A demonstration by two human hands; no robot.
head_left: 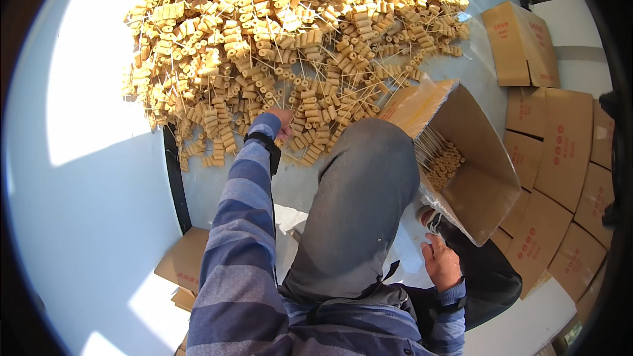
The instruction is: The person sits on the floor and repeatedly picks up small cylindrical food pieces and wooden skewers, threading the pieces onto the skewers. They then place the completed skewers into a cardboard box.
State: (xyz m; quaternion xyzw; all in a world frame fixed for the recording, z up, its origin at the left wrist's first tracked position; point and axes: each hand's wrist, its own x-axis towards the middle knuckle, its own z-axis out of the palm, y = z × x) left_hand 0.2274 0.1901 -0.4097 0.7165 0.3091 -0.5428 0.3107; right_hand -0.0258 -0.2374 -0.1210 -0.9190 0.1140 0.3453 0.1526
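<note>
A large heap of tan ridged rolls threaded on thin sticks [264, 46] lies on the floor in front of me. My left hand [283, 122] reaches down to the near edge of this heap, fingers curled in among the skewers; whatever they grip is hidden. To the right of my raised knee, a cardboard box [484, 184] leans with its mouth toward me. Inside it, a bundle of skewers [445, 166] lies together, stick ends to the upper left. My right hand [442, 262] hovers below the box beside my shoe, fingers loosely bent and apart, holding nothing.
Closed cardboard boxes [560, 138] are stacked along the right side, and another box [522, 46] stands at the upper right. A further carton [184, 260] sits at the lower left by the pale wall [99, 198]. My bent leg [359, 198] rises between my arms.
</note>
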